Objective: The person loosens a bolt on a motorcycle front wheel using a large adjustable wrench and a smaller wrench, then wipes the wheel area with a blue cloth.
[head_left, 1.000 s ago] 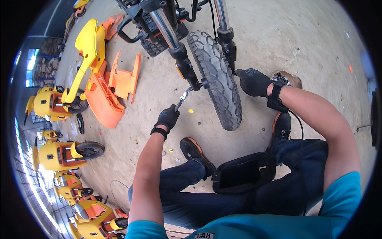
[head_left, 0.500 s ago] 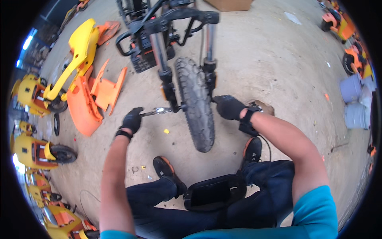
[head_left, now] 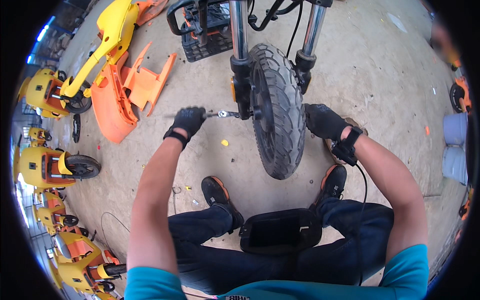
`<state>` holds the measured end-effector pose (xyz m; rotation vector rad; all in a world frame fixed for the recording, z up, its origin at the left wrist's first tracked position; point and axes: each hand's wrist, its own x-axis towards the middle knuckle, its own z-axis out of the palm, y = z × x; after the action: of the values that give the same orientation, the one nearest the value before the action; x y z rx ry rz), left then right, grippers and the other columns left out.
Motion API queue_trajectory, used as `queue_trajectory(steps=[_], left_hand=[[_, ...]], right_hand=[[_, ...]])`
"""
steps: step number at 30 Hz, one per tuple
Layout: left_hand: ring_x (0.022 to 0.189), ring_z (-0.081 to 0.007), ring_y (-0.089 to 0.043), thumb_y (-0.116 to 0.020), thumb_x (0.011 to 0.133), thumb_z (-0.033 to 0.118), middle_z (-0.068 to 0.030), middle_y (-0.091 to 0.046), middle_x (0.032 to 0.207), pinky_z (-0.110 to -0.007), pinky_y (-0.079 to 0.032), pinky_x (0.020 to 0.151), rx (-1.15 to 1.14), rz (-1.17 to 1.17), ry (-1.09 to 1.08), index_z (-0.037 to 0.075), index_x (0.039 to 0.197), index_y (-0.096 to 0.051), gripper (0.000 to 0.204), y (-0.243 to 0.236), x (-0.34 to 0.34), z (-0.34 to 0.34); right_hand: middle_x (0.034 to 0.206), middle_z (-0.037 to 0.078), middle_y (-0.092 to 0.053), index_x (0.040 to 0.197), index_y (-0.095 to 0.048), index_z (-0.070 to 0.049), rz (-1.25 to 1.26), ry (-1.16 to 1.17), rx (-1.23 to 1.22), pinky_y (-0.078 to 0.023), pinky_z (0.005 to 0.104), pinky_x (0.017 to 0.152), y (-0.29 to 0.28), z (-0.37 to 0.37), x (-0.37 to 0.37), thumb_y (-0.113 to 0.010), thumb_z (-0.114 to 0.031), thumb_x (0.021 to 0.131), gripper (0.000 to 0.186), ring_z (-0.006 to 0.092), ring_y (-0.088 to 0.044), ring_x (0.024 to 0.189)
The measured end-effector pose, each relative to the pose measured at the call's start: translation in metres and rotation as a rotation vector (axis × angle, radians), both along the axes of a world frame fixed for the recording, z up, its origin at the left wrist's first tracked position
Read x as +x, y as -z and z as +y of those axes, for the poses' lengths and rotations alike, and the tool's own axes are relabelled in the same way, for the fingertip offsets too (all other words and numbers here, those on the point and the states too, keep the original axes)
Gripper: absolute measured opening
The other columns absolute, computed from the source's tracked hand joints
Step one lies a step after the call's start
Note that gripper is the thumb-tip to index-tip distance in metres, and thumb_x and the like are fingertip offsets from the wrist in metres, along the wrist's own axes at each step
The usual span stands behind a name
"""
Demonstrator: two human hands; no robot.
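In front of me stands the front wheel [head_left: 280, 120] of a scooter frame, its black treaded tyre between two fork legs with silver tubes. My left hand [head_left: 189, 121], in a black glove, is closed around the handle of a ratchet wrench [head_left: 223, 114]. The wrench's shiny head points at the axle end by the lower left fork leg [head_left: 242, 95]. My right hand [head_left: 324, 121], also gloved, is at the other side of the wheel near the lower right fork leg [head_left: 304, 70]. Its fingers curl in beside the tyre, and what they hold is hidden.
Orange body panels [head_left: 112, 107] and a yellow panel [head_left: 116, 25] lie on the floor at the left. Yellow scooters [head_left: 42, 167] line the left edge. Pale buckets [head_left: 455, 129] stand at the far right. A black open-topped pouch [head_left: 280, 231] sits between my legs.
The view has shifted, putting the wheel and fork further right and the fork higher in the picture. My left hand still grips the wrench, whose handle end now shows blurred beyond it.
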<state>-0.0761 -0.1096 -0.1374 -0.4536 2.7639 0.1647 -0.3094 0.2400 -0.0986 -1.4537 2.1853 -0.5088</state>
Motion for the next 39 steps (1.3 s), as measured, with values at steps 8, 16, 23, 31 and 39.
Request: queue_trajectory(steps=[8,16,23,31,39], left_hand=[[0.055,-0.0154,-0.054,-0.055,0.089,0.033,-0.0059,-0.054,0.06,-0.031,-0.044,0.054,0.539,-0.175,-0.358,0.006,0.077,-0.053,0.03,-0.059,0.097,0.035],[0.076,-0.0105,-0.053,-0.051,0.093,0.016,-0.0005,-0.05,0.085,-0.029,-0.05,0.078,1.123,0.45,-0.589,0.004,0.1,-0.049,0.014,-0.121,0.076,0.054],[0.078,-0.0205,-0.059,-0.052,0.09,0.016,-0.0062,-0.054,0.088,-0.044,-0.05,0.086,1.541,0.554,-0.822,-0.002,0.114,-0.049,0.03,-0.185,0.05,0.134],[0.06,-0.0087,-0.047,-0.05,0.092,0.022,0.0004,-0.048,0.073,-0.024,-0.042,0.052,1.408,0.298,-1.058,-0.002,0.105,-0.053,0.028,-0.163,0.061,0.206],[0.062,-0.0083,-0.046,-0.049,0.092,0.022,0.0007,-0.047,0.074,-0.022,-0.039,0.052,1.44,0.22,-1.059,-0.001,0.103,-0.052,0.026,-0.139,0.046,0.205]], right_hand=[[0.083,0.025,-0.061,0.098,-0.056,0.004,0.012,-0.005,-0.076,-0.047,0.044,0.072,0.024,0.003,-0.005,-0.047,-0.009,0.078,0.026,0.04,-0.059,0.082],[0.083,0.023,-0.062,0.094,-0.058,0.002,0.036,0.036,-0.103,-0.047,0.0436,0.072,0.033,0.004,-0.008,-0.05,-0.01,0.076,0.023,0.0383,-0.06,0.08],[0.081,0.023,-0.062,0.085,-0.06,0.001,0.072,0.034,-0.063,-0.047,0.044,0.071,0.03,0.001,-0.003,-0.05,-0.011,0.075,0.019,0.0383,-0.06,0.08],[0.08,0.022,-0.063,0.079,-0.063,0.001,0.13,0.032,-0.143,-0.049,0.0432,0.072,0.03,0.001,-0.006,-0.051,-0.014,0.074,0.019,0.038,-0.061,0.079],[0.09,0.022,-0.063,0.094,-0.062,0.001,0.065,0.03,0.052,-0.048,0.0413,0.078,0.016,-0.004,-0.01,-0.05,-0.009,0.072,0.027,0.0363,-0.06,0.088]])
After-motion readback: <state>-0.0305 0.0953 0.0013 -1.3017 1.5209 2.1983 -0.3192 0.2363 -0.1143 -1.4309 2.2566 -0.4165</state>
